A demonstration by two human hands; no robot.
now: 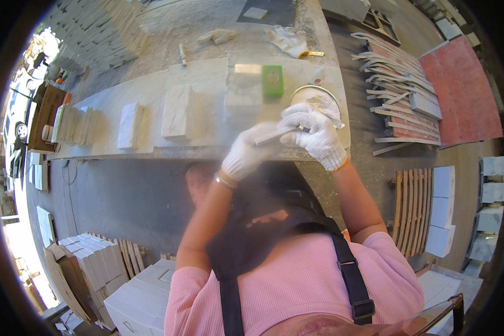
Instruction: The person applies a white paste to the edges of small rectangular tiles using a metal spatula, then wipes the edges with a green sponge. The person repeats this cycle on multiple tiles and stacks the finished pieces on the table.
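Both my hands wear white knitted gloves and meet above the near edge of the workbench. My left hand [252, 150] is closed around a thin pale stone tile [273, 136], seen nearly edge-on. My right hand [316, 137] has its fingers bent and pinched at the tile's right end; a small dark bit shows between them, too small to name. Just beyond the right hand stands a round open tin [336, 99] of white paste. A green block [273, 81] stands to the left of the tin, beside a pale marble tile stack [243, 95].
More marble tile stacks [177, 112] line the bench [145, 73] leftward. Loose gloves [288, 40] and a white tube-like item [182, 54] lie farther back. Right of the bench are long pale strips [397, 95], a red board [459, 89] and a slatted pallet [413, 207]. White boxes [140, 297] stand at lower left.
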